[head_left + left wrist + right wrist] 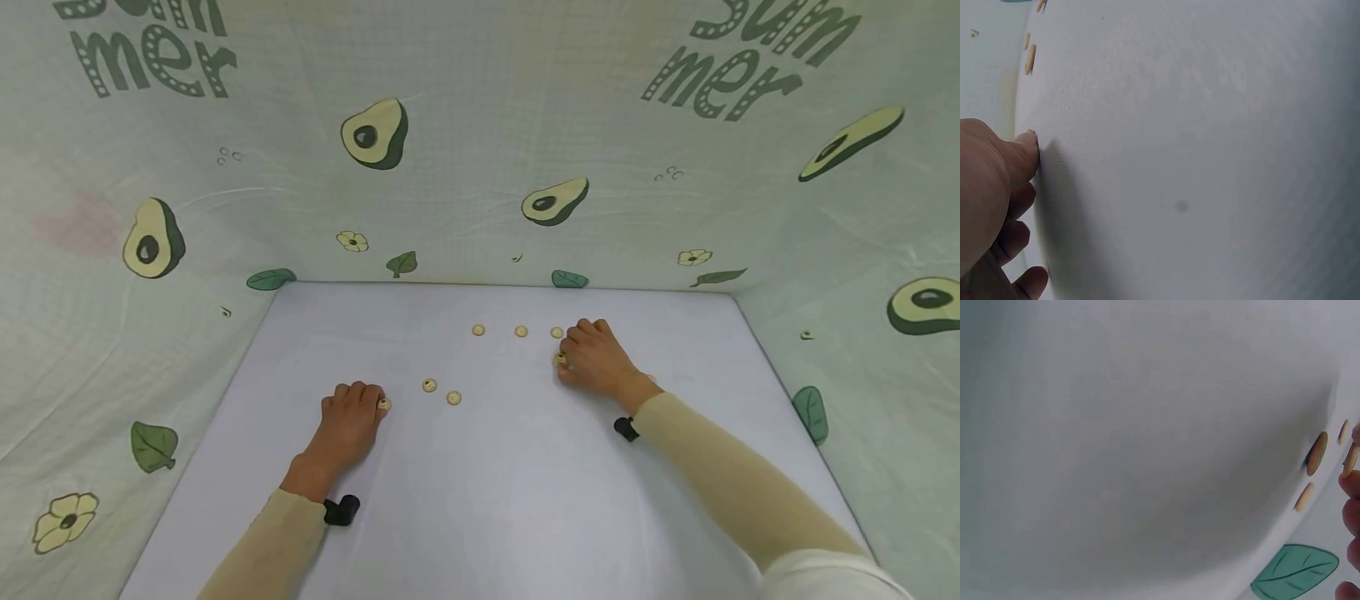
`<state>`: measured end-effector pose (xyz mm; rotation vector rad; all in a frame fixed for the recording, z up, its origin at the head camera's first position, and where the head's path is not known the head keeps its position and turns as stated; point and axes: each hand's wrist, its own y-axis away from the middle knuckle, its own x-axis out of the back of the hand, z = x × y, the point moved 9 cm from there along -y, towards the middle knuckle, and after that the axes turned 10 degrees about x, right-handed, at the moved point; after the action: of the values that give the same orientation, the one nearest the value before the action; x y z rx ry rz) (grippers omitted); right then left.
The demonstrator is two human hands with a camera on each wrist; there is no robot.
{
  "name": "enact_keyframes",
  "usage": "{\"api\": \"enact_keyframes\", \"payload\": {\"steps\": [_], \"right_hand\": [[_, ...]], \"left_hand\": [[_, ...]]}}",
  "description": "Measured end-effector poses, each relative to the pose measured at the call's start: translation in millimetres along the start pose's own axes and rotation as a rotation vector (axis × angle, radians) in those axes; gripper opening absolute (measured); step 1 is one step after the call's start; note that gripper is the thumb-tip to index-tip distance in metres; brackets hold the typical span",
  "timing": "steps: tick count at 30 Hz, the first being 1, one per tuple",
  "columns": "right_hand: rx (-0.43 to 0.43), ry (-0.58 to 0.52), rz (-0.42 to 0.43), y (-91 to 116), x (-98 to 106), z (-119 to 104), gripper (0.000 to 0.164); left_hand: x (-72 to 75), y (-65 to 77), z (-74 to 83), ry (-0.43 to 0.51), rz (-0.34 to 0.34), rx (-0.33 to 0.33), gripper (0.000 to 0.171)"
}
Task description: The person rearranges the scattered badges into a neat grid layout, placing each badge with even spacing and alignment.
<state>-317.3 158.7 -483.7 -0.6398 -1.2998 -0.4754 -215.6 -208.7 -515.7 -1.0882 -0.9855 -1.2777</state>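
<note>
My left hand [348, 421] is low at the left of the white table, with a small round wooden disc [384, 404] pinched at the thumb and forefinger. Only a sliver of that disc shows past the thumb in the left wrist view. Farther right and back, my right hand [597, 360] pinches another wooden disc [561, 359], seen edge-on between the fingertips in the right wrist view. Just beyond these fingers lies a disc [557, 332], while one more disc [651, 378] peeks out from behind the right wrist.
Two discs, one [478, 330] left of the other [521, 331], lie toward the table's back edge. Between the hands are a disc with a dark spot [429, 385] and a paler disc [453, 398]. Avocado-print cloth [465, 167] surrounds the white tabletop [480, 500] at the back and sides.
</note>
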Motion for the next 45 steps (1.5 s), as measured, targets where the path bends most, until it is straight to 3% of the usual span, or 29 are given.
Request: {"api": "enact_keyframes", "payload": {"steps": [11,18,28,45], "right_hand": [[0.047,-0.028,0.009,-29.1,-3.1,-24.4,0.020],[0.044,-0.050,-0.004,-38.3,-7.3,-32.0,0.020],[0.039,-0.079,-0.051,-44.0,-17.0,-36.0,0.021],[0.041,-0.108,-0.023,-44.9,-16.9,-36.9,0.018]], "left_hand": [[1.6,1.5,0.7,0.004,0.012,-0.004,0.017],[-2.0,-0.1,-0.7,-0.006,-0.018,0.008,0.019],[-2.3,0.1,-0.9,-0.003,-0.021,0.006,0.020],[-5.6,-1.9,-3.5,0.007,-0.029,0.015,0.019]]}}
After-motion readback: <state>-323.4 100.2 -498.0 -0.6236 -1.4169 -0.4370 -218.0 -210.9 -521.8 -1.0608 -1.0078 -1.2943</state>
